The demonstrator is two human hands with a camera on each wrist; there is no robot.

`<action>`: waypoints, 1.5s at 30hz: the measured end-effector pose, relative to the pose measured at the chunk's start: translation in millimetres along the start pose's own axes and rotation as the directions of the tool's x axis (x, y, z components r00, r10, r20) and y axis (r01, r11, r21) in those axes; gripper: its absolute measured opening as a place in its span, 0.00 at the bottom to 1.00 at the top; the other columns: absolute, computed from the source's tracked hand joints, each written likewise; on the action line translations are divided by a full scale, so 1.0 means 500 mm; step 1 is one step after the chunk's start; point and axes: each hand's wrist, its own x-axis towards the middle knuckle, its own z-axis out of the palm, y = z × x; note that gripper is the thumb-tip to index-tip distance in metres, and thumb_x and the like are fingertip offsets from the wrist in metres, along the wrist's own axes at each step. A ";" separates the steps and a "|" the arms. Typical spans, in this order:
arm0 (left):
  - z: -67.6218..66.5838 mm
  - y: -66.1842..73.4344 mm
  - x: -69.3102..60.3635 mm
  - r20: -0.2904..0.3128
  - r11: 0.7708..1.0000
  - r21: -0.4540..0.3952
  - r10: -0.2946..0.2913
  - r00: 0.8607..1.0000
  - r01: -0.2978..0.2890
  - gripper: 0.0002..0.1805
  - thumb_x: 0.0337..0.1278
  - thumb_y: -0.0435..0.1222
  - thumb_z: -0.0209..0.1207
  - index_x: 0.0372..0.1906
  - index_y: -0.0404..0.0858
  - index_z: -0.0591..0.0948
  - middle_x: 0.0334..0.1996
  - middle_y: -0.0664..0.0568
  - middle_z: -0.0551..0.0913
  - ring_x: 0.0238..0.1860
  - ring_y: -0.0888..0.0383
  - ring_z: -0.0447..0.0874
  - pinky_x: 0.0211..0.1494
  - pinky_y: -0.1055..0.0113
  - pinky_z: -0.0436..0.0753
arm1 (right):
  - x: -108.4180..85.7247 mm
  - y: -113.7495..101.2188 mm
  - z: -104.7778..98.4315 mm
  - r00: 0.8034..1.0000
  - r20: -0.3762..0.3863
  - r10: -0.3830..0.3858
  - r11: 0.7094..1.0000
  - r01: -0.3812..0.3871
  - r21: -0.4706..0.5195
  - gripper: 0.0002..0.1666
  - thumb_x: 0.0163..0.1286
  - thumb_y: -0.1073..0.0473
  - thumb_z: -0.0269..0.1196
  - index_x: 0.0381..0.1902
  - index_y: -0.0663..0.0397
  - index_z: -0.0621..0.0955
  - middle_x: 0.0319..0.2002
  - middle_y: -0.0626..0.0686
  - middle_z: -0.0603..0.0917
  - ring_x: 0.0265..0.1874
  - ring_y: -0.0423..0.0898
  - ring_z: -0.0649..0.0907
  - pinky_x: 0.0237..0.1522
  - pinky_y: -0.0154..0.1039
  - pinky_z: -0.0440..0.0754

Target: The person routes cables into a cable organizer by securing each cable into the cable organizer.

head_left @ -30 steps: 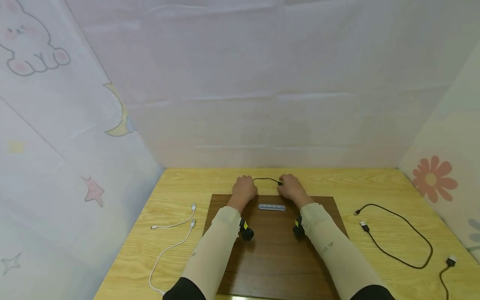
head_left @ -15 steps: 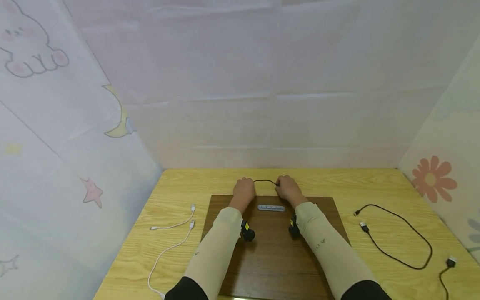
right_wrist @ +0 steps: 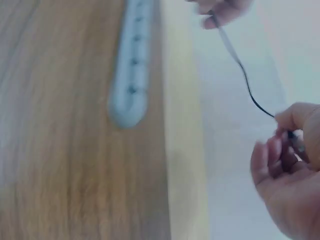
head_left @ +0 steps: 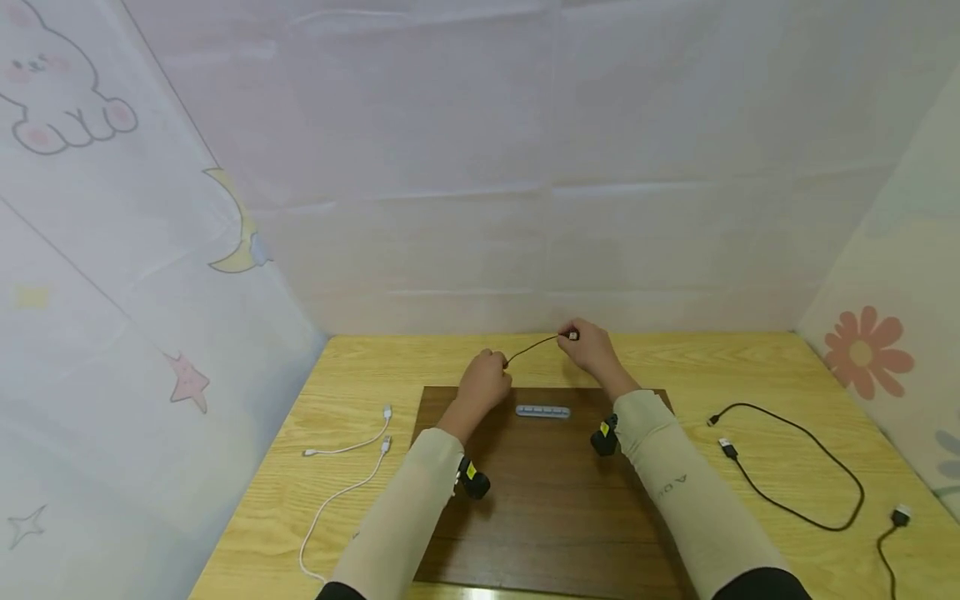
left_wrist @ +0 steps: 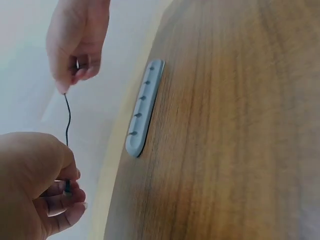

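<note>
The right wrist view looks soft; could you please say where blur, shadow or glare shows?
Right wrist: the grey strip is blurred, and the black cable is smeared towards its upper end; left wrist: the grey strip looks sharper; head: shadows darken the brown board, with a glint by its near edge.

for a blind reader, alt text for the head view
A person's left hand and right hand hold a black cable between them, near a brown board bearing a grey strip. White cables lie to the left, other black cables right.
</note>
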 end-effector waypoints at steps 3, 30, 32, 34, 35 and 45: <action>-0.012 0.003 -0.024 -0.035 0.999 -0.013 0.044 0.998 -0.045 0.10 0.71 0.33 0.56 0.49 0.35 0.85 0.44 0.46 0.86 0.45 0.52 0.85 0.48 0.61 0.85 | 0.003 -0.009 -0.012 0.999 0.016 0.035 0.979 -0.037 0.202 0.21 0.76 0.52 0.61 0.58 0.60 0.78 0.54 0.62 0.81 0.51 0.58 0.82 0.53 0.51 0.82; 0.003 0.032 -0.169 -0.039 0.947 -0.041 0.318 0.947 -0.319 0.03 0.68 0.33 0.62 0.38 0.42 0.85 0.34 0.55 0.89 0.31 0.67 0.83 0.31 0.75 0.79 | -0.032 -0.046 -0.010 0.987 0.156 -0.047 0.966 0.005 0.259 0.10 0.74 0.59 0.64 0.43 0.62 0.81 0.38 0.61 0.88 0.38 0.58 0.88 0.48 0.56 0.85; 0.004 0.035 -0.175 -0.017 0.947 -0.038 0.319 0.948 -0.320 0.04 0.69 0.33 0.61 0.37 0.42 0.85 0.34 0.55 0.89 0.31 0.66 0.83 0.31 0.74 0.79 | -0.034 -0.046 -0.002 0.986 0.155 -0.059 0.969 0.019 0.247 0.11 0.74 0.58 0.64 0.44 0.63 0.82 0.38 0.61 0.88 0.41 0.62 0.88 0.47 0.56 0.85; 0.005 0.037 -0.182 -0.004 0.945 -0.013 0.326 0.945 -0.326 0.05 0.68 0.32 0.60 0.36 0.42 0.84 0.34 0.55 0.89 0.32 0.65 0.84 0.32 0.73 0.80 | -0.035 -0.045 0.005 0.986 0.156 -0.057 0.972 0.019 0.235 0.11 0.73 0.57 0.65 0.44 0.62 0.82 0.38 0.60 0.89 0.42 0.63 0.87 0.46 0.57 0.85; 0.004 0.038 -0.185 0.002 0.944 -0.002 0.329 0.944 -0.329 0.05 0.68 0.32 0.60 0.36 0.42 0.84 0.34 0.55 0.89 0.32 0.64 0.85 0.32 0.73 0.81 | -0.036 -0.044 0.009 0.986 0.156 -0.055 0.975 0.019 0.223 0.12 0.73 0.57 0.65 0.45 0.61 0.82 0.37 0.59 0.89 0.42 0.63 0.88 0.46 0.56 0.85; 0.011 0.040 -0.211 -0.016 0.928 0.105 0.362 0.932 -0.359 0.16 0.67 0.35 0.62 0.21 0.45 0.76 0.24 0.57 0.85 0.25 0.64 0.81 0.24 0.69 0.76 | -0.050 -0.044 0.032 0.985 0.172 -0.031 0.984 0.000 0.178 0.11 0.70 0.57 0.68 0.44 0.60 0.83 0.37 0.60 0.89 0.39 0.61 0.88 0.41 0.50 0.86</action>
